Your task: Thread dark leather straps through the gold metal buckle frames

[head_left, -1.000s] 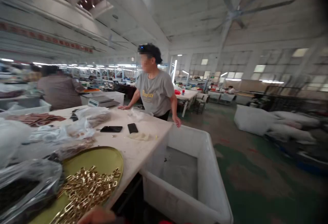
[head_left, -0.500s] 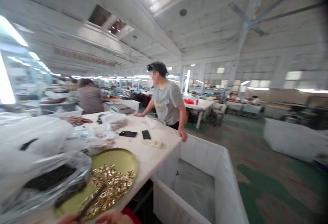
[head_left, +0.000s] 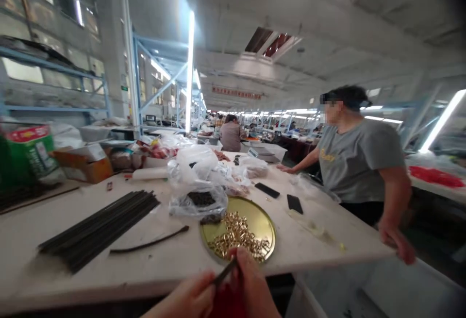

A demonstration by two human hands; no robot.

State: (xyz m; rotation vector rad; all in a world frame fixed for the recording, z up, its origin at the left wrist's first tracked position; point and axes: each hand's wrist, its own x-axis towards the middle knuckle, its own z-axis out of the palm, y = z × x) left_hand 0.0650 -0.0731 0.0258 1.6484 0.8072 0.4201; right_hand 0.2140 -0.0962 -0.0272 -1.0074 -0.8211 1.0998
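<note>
Both my hands are at the bottom edge of the view, in front of the table (head_left: 145, 259). My left hand (head_left: 189, 301) and my right hand (head_left: 251, 289) are closed together on a thin dark strip (head_left: 224, 272) that sticks up between them. Just beyond my fingers lies a round gold tray (head_left: 255, 216) holding a heap of small gold metal pieces (head_left: 238, 238). A single dark strip (head_left: 149, 242) lies loose on the table to the left of the tray, and a bundle of long dark strips (head_left: 98, 225) lies further left.
A person in a grey shirt (head_left: 358, 162) stands at the table's right end, hands on its edges. Two phones (head_left: 294, 204) and clear plastic bags (head_left: 198, 199) lie behind the tray. Boxes and a green bag (head_left: 29, 153) sit at the far left. Another person (head_left: 231, 136) stands further back.
The view has swung left and down from the white bin and floor to the tabletop. My hands have come up into view, closed on the dark strip.
</note>
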